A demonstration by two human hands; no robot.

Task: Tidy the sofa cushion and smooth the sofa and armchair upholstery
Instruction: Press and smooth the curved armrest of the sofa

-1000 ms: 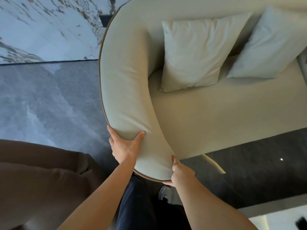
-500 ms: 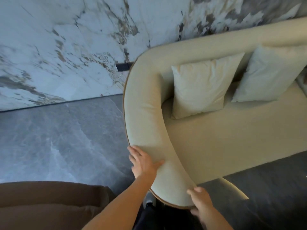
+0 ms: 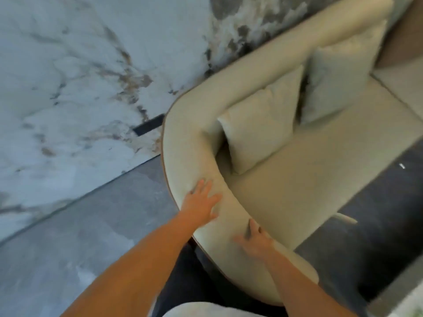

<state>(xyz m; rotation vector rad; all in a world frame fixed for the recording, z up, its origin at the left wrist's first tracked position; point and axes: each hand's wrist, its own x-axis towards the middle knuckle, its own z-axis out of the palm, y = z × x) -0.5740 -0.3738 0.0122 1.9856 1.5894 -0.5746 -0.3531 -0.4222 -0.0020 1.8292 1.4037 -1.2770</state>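
Both hands have slid up the curved cream fabric sofa arm: left hand and right hand lie flat and open, gripping nothing, which suggests smoothing is under way.

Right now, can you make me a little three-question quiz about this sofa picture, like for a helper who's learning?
1. True or false: both hands lie flat and open on the sofa's curved arm.
2. How many cushions lean against the sofa back?
3. Which hand is farther along the arm, toward the cushions? A) left B) right

Key:
1. True: left hand and right hand rest open on the sofa arm.
2. Two: near cushion, far cushion.
3. A
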